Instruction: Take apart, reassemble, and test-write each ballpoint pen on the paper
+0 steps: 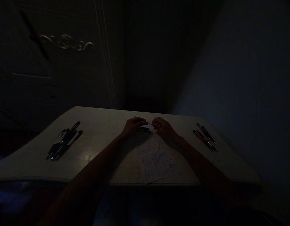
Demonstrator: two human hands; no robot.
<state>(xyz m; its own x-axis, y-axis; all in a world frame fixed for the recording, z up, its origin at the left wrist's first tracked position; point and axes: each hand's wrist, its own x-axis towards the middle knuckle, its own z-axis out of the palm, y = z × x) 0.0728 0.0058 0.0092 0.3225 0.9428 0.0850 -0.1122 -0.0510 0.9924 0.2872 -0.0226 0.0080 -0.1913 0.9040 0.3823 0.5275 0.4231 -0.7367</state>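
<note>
In the dim head view, a thin dark rod (148, 122), which looks like a pen refill, spans the gap between my two hands above the table. My left hand (134, 124) pinches its left end. The fingers of my right hand (163, 126) close round its right end. Just below my left fingers is a blue pen part (145, 128); whether those fingers hold it or it lies on the table I cannot tell. Scribbled paper sheets (159, 164) lie beneath and in front of my hands, covered in blue pen marks.
On the left of the white table (100, 125) lies a pile of several pens (63, 141). Several red and dark pens (204, 137) lie at the right. Behind the left side stands dark furniture with an ornate relief (67, 42); a wall (241, 78) rises on the right.
</note>
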